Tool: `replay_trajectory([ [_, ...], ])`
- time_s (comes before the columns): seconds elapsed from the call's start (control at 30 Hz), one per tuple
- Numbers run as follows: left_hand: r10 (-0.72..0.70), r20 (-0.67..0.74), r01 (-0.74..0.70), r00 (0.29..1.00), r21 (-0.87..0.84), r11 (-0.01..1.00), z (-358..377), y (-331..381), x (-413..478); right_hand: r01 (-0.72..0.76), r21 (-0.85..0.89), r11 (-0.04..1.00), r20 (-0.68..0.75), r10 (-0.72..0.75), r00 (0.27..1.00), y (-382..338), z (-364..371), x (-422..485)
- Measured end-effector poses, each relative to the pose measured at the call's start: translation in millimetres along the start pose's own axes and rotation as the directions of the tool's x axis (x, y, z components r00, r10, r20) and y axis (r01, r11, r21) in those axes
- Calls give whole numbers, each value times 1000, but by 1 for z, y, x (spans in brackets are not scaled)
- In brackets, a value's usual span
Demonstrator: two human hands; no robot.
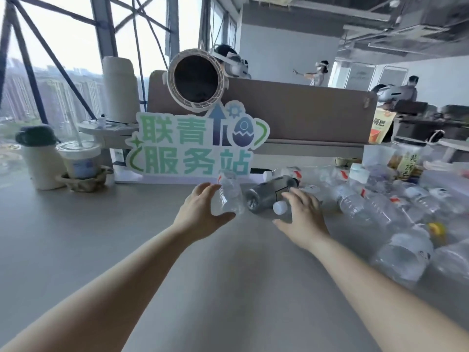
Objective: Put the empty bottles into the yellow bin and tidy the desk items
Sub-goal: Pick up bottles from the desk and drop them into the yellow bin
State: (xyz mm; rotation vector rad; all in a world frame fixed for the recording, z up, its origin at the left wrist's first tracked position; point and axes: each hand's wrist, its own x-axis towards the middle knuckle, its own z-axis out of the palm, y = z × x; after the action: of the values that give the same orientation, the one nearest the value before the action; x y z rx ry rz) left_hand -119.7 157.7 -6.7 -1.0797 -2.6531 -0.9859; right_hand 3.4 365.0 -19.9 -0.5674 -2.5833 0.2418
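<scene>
My left hand (200, 212) grips a clear empty bottle (228, 195) that stands tilted on the grey desk (127, 250), fingers behind it and thumb in front. My right hand (302, 217) curls over a small bottle with a white cap (280, 207), just in front of a dark grey bottle (271, 193) lying on its side. Several clear empty bottles (380, 207) lie heaped at the right. No yellow bin is in view.
A green and white sign (195, 143) stands behind the bottles, with a fan (196, 78) above it. A white flask (38, 158) and a lidded cup with a straw (81, 158) stand at the left. Snack bags and jars (406, 158) crowd the far right.
</scene>
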Motion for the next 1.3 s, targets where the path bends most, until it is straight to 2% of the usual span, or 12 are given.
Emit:
replay_trajectory([
  [0.13, -17, 67, 16, 998, 16, 1000, 17, 1, 24, -25, -39, 999, 38, 27, 999, 10, 10, 16],
  [0.3, -45, 179, 19, 983, 146, 989, 32, 2, 38, 0, -81, 997, -17, -2, 1000, 26, 22, 27],
  [0.57, -95, 5, 95, 995, 13, 995, 35, -5, 33, 64, -64, 996, -116, -71, 991, 33, 30, 31],
  [0.7, -114, -32, 111, 993, -60, 992, 22, -8, 21, 155, -39, 987, -174, -159, 972, 26, 22, 24],
  [0.83, -108, -97, 101, 989, -82, 992, -10, -9, -7, 270, 0, 963, -288, -259, 922, 4, 4, 9],
  [1.0, -40, -178, 32, 983, -50, 998, -63, -19, -71, 348, 140, 927, -448, -254, 857, -50, -28, -21],
  [1.1, -62, -244, 51, 968, -50, 997, -100, -27, -118, 405, 249, 880, -536, -223, 814, -93, -51, -48],
  [1.2, -87, -332, 68, 939, -69, 995, -141, -33, -169, 457, 350, 818, -551, -215, 807, -142, -70, -79],
  [1.3, -77, -419, 77, 905, -18, 997, -187, -42, -224, 492, 465, 736, -539, -205, 817, -194, -83, -112],
])
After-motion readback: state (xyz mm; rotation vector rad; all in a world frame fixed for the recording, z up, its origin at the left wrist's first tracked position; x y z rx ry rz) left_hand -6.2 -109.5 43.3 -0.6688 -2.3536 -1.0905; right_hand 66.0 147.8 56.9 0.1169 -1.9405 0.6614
